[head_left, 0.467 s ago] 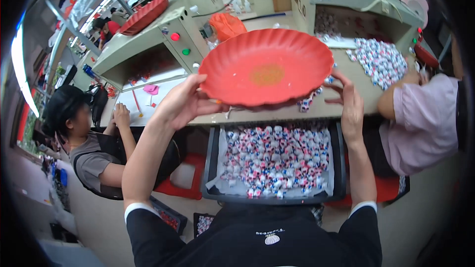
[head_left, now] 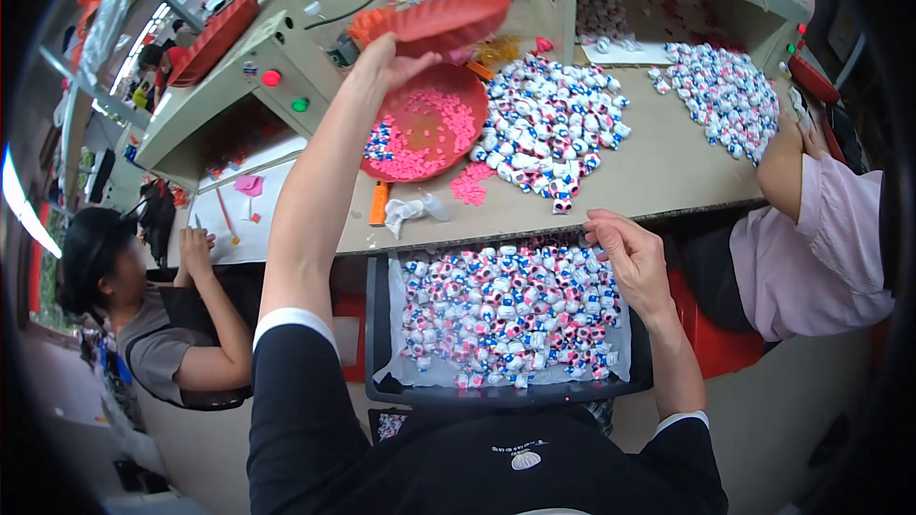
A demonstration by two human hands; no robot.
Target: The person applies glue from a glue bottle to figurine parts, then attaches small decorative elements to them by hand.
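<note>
My left hand [head_left: 389, 67] reaches far over the table, holding a red fluted plate [head_left: 444, 23] by its near-left rim. The plate is tilted and raised. Below it on the table, partly hidden by my forearm, lies another red plate [head_left: 420, 164] with many small pink pieces and a few blue-and-white ones. My right hand [head_left: 632, 256] is empty, its fingers loosely bent, over the right edge of a dark tray [head_left: 515, 393]. White paper lines this tray, and small white, blue and pink figurines [head_left: 510, 310] fill it.
A heap of similar figurines [head_left: 553, 119] covers the table's middle, with loose pink pieces [head_left: 470, 183], an orange box [head_left: 379, 203] and a crumpled white glove-like item [head_left: 413, 214] beside it. People sit at left [head_left: 181, 324] and right [head_left: 811, 238]. Box-like machines [head_left: 658, 0] stand behind.
The red plate has moved away and to the left, now in my left hand only. My right hand has let go and dropped to the tray's edge. The figurine heap and second plate are uncovered.
</note>
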